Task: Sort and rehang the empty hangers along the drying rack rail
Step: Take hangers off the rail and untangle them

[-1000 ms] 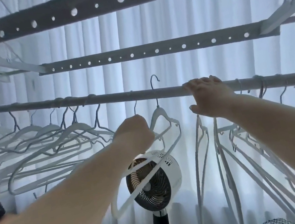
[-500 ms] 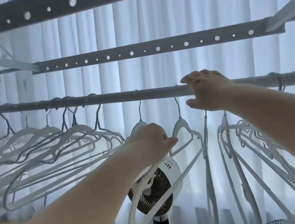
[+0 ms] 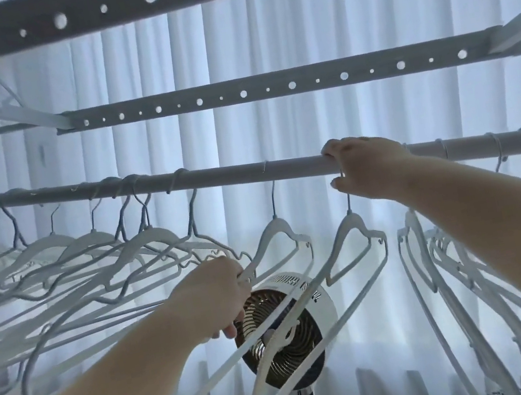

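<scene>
Two loose ones hang mid rail (image 3: 230,172), between a packed bunch (image 3: 92,240) far left and a tangled bunch (image 3: 439,270) hanging steeply on the right. Left hand (image 3: 216,297) has its fingers curled round the lower shoulder of the hanger (image 3: 276,226), whose hook is over the rail; the body is swung up at an angle. Right hand (image 3: 366,166) is up on the rail, fingers wrapped over the top and thumb underneath, right at the hook of the next hanger (image 3: 349,220). Can't tell if the thumb is actually pinching that wire or just beside it. Handling guess: thin plastic body, wire hook, very light, stiff enough to steer from one shoulder but it'll pivot freely on the hook. The shoulder notches and hooks look likely to snag neighbours, so I'd avoid dragging one through a bunch. Best hold is the neck just under the hook for lifting off, and the shoulder only for sliding along. The surface may be grippy on the rail, so lift rather than push. Fan (image 3: 283,364) stands behind and below, well apart from the hands.
</scene>
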Tool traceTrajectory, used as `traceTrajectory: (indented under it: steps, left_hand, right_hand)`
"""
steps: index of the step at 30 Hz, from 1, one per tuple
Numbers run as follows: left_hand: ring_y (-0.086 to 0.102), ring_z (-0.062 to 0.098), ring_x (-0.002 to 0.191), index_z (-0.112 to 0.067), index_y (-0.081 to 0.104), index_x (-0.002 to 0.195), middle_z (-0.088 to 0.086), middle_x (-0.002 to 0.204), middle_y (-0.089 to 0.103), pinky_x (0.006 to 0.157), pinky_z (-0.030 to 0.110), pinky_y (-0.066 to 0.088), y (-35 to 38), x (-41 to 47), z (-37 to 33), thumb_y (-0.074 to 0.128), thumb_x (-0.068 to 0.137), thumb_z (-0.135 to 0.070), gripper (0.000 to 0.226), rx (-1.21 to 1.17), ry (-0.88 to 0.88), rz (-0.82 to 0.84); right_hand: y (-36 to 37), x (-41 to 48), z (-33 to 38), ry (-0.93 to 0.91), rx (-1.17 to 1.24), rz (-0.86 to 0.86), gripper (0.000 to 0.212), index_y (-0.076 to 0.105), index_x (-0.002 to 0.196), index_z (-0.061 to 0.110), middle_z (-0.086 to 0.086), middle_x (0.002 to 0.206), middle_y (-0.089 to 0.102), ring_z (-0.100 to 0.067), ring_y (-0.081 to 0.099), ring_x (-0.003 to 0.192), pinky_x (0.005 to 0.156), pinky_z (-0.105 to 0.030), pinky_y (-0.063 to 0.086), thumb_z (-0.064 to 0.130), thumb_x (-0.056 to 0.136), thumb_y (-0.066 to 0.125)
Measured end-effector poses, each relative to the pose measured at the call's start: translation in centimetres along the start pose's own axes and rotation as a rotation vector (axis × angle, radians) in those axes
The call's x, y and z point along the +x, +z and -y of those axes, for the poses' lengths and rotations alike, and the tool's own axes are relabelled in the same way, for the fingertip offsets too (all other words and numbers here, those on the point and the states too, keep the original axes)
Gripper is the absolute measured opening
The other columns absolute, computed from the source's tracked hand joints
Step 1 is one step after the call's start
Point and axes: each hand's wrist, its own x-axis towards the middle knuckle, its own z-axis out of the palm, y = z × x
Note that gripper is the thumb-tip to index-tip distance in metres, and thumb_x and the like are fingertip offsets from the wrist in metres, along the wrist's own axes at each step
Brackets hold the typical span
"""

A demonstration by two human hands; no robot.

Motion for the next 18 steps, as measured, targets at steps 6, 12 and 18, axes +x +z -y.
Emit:
traceTrajectory:
  steps: [6,12,18]
  left_hand:
    - [0.042,0.008,0.026,-0.006,0.058,0.091,0.009,0.071,0.067,0.034,0.017,0.035,0.0,1.6,-0.4,0.036,0.095,-0.016,0.025,-0.066,0.023,-0.062]
    - [0.045,0.014,0.034,0.006,0.06,0.099,0.021,0.084,0.072,0.038,0.019,0.037,-0.4,4.2,-1.6,0.038,0.094,-0.009,0.026,-0.116,-0.015,-0.029]
    - [0.047,0.011,0.036,-0.012,0.06,0.094,0.003,0.07,0.068,0.043,0.02,0.039,1.2,4.2,-0.5,0.037,0.095,-0.019,0.024,0.026,0.041,-0.002]
  right_hand:
    - [0.1,-0.2,-0.9,-0.042,0.023,0.004,0.037,0.041,0.127,0.014,-0.007,0.122,0.054,-0.028,0.052,0.109,0.079,-0.033,0.041,0.015,0.091,0.047]
    - [0.2,-0.4,-1.4,-0.063,0.034,0.003,0.043,0.037,0.133,0.017,-0.005,0.127,0.051,-0.026,0.048,0.115,0.085,-0.033,0.039,0.014,0.091,0.046]
    - [0.2,-0.4,-2.0,-0.092,0.079,0.022,0.046,0.035,0.135,0.017,-0.004,0.131,0.048,-0.023,0.045,0.119,0.087,-0.03,0.036,0.025,0.092,0.048]
